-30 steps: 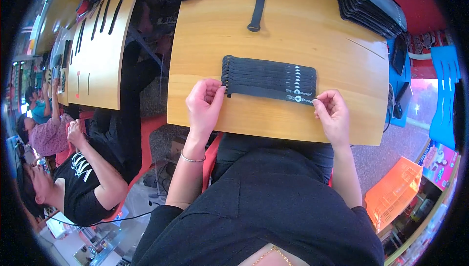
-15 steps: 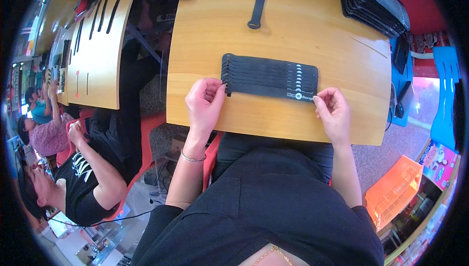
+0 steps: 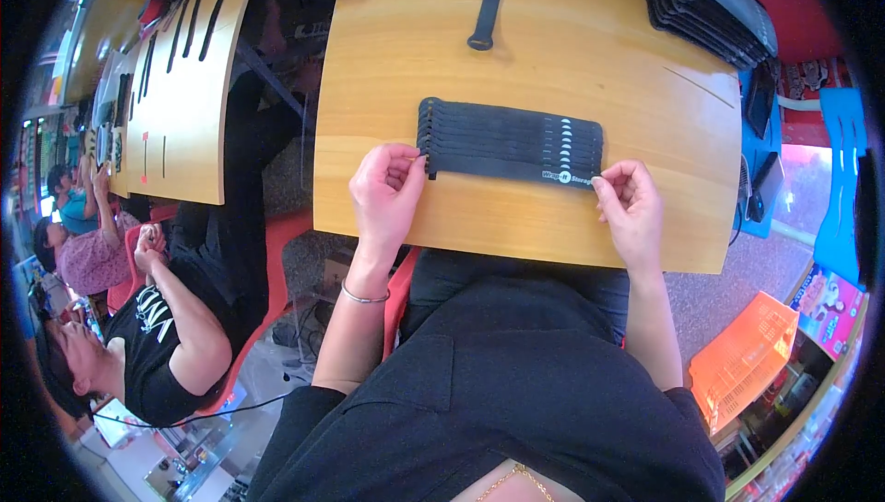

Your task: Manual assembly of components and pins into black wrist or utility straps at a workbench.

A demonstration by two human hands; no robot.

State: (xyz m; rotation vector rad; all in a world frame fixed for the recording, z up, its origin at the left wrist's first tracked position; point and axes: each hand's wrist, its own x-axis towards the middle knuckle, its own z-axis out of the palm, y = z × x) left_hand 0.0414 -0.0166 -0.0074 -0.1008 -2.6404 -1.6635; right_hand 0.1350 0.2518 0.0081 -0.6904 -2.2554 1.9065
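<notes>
Black straps (image 3: pixel 498 129) lie in a neat row, each one a little lower than the next, like steps. They are on the wooden table (image 3: pixel 516 221), right in front of the person. The front strap (image 3: pixel 498 171) is the lowest one, with a white mark near its right end.

The left hand (image 3: pixel 387 193) has its thumb and finger pinched together on the left end of the front strap. The right hand (image 3: pixel 631 207) has its thumb and finger pinched on the bottom right corner. The other fingers are curled in.

To do this well, I think both hands should pull just a tiny bit, so the strap is flat and straight. The round ends should line up on the left, and the gaps should all match. A soft touch is best, or the straps below could slide.

Farther off, one loose strap (image 3: pixel 489 0) lies alone, and a tall dark pile (image 3: pixel 710 4) sits at the far right corner.

One second ago, two whole white marks showed near the bottom. Now only one does, because the front strap sits higher, over its neighbour. At the left, the co-worker's hands (image 3: pixel 149 246) have come together.
</notes>
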